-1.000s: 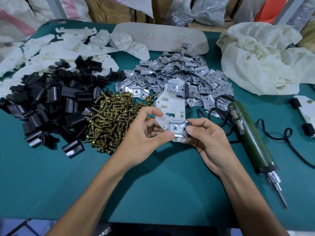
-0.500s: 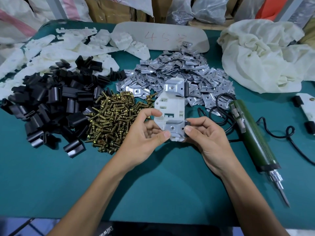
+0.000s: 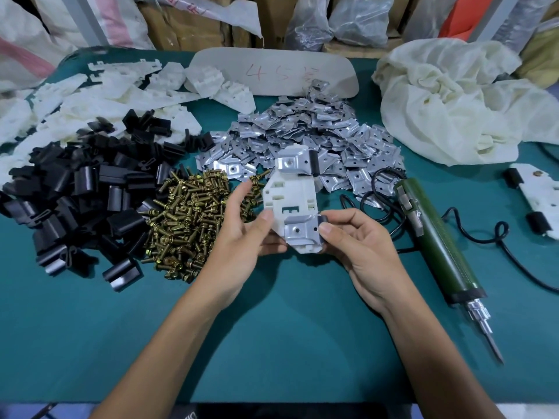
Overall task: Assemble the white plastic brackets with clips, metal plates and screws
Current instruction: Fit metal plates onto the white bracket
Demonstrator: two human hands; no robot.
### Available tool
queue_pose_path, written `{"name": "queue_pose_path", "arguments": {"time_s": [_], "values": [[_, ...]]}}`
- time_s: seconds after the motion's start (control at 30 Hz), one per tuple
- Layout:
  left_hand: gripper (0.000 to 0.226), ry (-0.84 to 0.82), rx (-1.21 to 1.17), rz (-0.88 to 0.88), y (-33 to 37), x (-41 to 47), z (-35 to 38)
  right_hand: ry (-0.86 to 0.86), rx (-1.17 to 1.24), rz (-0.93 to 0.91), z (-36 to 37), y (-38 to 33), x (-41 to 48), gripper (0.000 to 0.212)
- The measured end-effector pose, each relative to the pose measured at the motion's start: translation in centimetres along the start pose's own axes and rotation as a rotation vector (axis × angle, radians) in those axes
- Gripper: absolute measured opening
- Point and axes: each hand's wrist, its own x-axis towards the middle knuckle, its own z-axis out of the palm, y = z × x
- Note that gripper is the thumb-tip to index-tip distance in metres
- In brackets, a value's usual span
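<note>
The left hand [image 3: 239, 237] and right hand [image 3: 363, 246] pinch the bracket [image 3: 290, 198] above open counter [image 3: 287, 328] by its near edge; a board [image 3: 332, 74] reads "45".

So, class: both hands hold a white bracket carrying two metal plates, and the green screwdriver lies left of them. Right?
One point is wrong: the head view shows the green screwdriver lying beyond the right hand, not left. That hand and the left hand do hold the white bracket with its two metal plates.

Assembly workshop: green bench [image 3: 287, 343] with sorted heaps of clips [image 3: 81, 195], screws [image 3: 187, 219], plates [image 3: 317, 140], an electric screwdriver [image 3: 435, 237]; stock sacks [image 3: 36, 28] behind.
</note>
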Motion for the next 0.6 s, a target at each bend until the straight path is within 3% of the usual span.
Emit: {"name": "queue_pose_path", "arguments": {"time_s": [0.2,0.47,0.53,0.6], "values": [[0.043,0.020,0.031,-0.023,0.2,0.0,-0.1,0.002,-0.011,0.008,0.1,0.2,-0.2,0.038],[0.034,0.009,0.032,-0.058,0.7,-0.6,-0.6,0.032,0.003,0.019,-0.3,0.1,0.3,0.030],[0.036,-0.006,0.173,0.016,1.2,-1.0,-1.2,0.027,0.082,0.027,-1.0,-0.2,0.4,0.022],[0.048,0.010,0.501,0.224,1.8,-1.3,-1.7,0.008,0.168,0.043,-1.7,-0.6,0.5,0.017]]}}
